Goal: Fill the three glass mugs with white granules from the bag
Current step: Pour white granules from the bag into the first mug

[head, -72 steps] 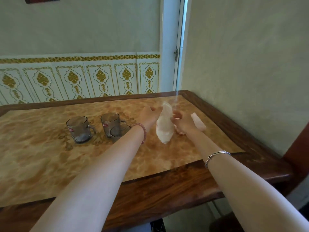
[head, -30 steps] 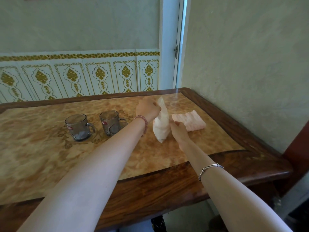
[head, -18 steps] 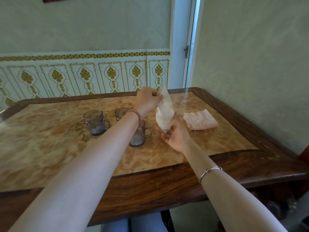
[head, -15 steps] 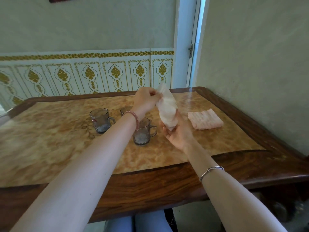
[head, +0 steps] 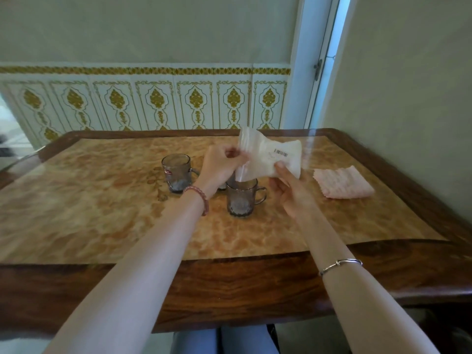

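**Reader:** Where does this take place?

**Describer:** Pale green walls with a gold-patterned tile band stand behind a wooden table topped in marbled amber. Only one view exists, from the head, looking down along two bare forearms.

**Reader:** What are the hands doing?

**Describer:** The left hand pinches the open mouth of a clear bag of white granules. The right hand is curled under the bag's far end, thumb on its face, tipping it sideways. The bag's mouth points down over the nearest glass mug, and a pale stream appears to fall into it.

**Reader:** And the other mugs?

**Describer:** One mug stands to the left, apart. A third is mostly hidden behind the left wrist. A folded pink cloth lies to the right.

**Reader:** How far along is this?

**Describer:** I judge the first pour is just starting; the near mug looks almost empty. Next, the bag needs steady tilting, then levelling before shifting over another mug, to avoid spilling.
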`<state>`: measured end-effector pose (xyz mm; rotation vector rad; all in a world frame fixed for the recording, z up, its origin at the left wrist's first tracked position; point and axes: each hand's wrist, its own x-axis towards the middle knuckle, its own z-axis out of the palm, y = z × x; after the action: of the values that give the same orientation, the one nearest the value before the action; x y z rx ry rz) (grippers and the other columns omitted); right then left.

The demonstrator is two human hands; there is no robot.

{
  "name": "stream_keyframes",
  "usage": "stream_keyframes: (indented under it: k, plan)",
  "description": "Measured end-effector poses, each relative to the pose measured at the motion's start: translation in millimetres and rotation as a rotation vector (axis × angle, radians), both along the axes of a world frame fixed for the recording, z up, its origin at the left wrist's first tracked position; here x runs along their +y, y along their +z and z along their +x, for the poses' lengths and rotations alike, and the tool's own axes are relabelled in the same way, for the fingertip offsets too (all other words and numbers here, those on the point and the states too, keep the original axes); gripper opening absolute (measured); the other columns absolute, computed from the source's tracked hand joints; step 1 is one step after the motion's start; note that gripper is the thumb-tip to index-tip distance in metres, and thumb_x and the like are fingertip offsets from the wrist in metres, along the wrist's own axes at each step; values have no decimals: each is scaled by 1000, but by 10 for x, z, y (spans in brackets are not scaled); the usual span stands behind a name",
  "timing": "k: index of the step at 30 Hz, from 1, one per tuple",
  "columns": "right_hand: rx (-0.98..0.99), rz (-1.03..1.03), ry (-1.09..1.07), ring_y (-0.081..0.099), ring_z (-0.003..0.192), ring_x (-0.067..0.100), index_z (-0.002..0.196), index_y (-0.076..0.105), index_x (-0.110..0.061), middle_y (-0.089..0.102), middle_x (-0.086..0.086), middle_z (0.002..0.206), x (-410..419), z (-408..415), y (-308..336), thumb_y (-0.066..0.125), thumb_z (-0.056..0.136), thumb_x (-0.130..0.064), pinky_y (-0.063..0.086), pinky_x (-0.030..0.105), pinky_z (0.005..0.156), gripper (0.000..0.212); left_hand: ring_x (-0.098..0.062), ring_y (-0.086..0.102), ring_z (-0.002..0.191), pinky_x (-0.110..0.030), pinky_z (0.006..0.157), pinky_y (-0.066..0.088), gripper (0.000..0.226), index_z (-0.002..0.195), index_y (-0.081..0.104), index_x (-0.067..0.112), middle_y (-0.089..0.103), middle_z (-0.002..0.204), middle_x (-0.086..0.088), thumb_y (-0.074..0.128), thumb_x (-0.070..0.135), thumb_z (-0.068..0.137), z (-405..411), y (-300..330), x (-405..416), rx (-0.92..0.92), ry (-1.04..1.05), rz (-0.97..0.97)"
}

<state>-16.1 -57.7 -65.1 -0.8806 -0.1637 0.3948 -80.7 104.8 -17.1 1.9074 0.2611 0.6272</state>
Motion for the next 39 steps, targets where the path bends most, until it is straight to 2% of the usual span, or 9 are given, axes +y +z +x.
stream_keyframes:
  k: [5, 10, 14, 17, 20, 28, 32, 35, 39]
  plan:
    - [-29, -22, -64, 69, 101, 23, 128, 53, -10, 69, 9, 115, 51, 96, 10, 80, 64, -10, 56, 29, 79, 70, -17, 71, 87, -33, 81, 58, 19, 90, 73, 7, 74, 89, -7, 79, 20, 78, 57, -160, 68, -35, 37, -98]
    - [-68, -34, -41, 67, 92, 18, 110, 61, -10, 71, 4, 101, 118, 167, -35, 79, 61, -8, 54, 23, 70, 53, -11, 70, 81, -26, 83, 56, 4, 83, 73, 12, 74, 83, -3, 75, 15, 81, 67, -291, 96, -72, 51, -238]
    - [-94, 101, 8, 68, 103, 23, 128, 53, -2, 69, 9, 112, 184, 229, -44, 87, 51, -8, 56, 27, 73, 84, -8, 64, 70, -21, 68, 51, 12, 73, 70, 16, 69, 72, 2, 73, 19, 83, 79, -373, 88, -105, 52, -251]
    - [-173, 189, 117, 65, 110, 25, 116, 61, -5, 69, 11, 113, 242, 275, -49, 86, 52, -7, 56, 36, 87, 69, -12, 62, 70, -25, 64, 49, 18, 70, 67, 11, 68, 71, -8, 73, 22, 84, 91, -438, 67, -141, 58, -262]
    - [-248, 192, 194, 56, 121, 30, 121, 57, -4, 61, 16, 124, 308, 301, -50, 90, 55, -11, 46, 45, 104, 74, -14, 67, 72, -29, 70, 54, 17, 73, 68, 8, 72, 75, -9, 72, 20, 85, 69, -479, 68, -213, 73, -280]
    - [-214, 231, 247, 63, 111, 23, 102, 73, -14, 69, 7, 112, 372, 384, -92, 93, 50, -19, 42, 42, 106, 56, -7, 64, 72, -22, 70, 51, 12, 80, 74, 8, 70, 73, 3, 75, 20, 81, 43, -511, 92, -272, 88, -370]
    - [-229, 225, 255, 63, 111, 22, 105, 71, -16, 70, 6, 111, 366, 354, -99, 91, 53, -18, 44, 41, 104, 57, -9, 69, 77, -20, 72, 53, 12, 86, 75, 5, 73, 78, -1, 75, 15, 80, 10, -526, 87, -315, 88, -484]
    - [-229, 234, 266, 64, 109, 21, 113, 65, -14, 70, 5, 111, 351, 320, -82, 88, 57, -15, 52, 33, 91, 61, -9, 69, 78, -17, 69, 51, 16, 91, 74, -1, 73, 81, -5, 74, 11, 81, -16, -523, 80, -324, 66, -516]
    - [-255, 262, 260, 62, 112, 22, 116, 63, -14, 68, 6, 114, 333, 284, -47, 84, 61, -12, 52, 34, 93, 59, -12, 70, 83, -22, 76, 54, 22, 95, 74, -2, 73, 88, -9, 75, 12, 79, -28, -529, 76, -316, 48, -545]
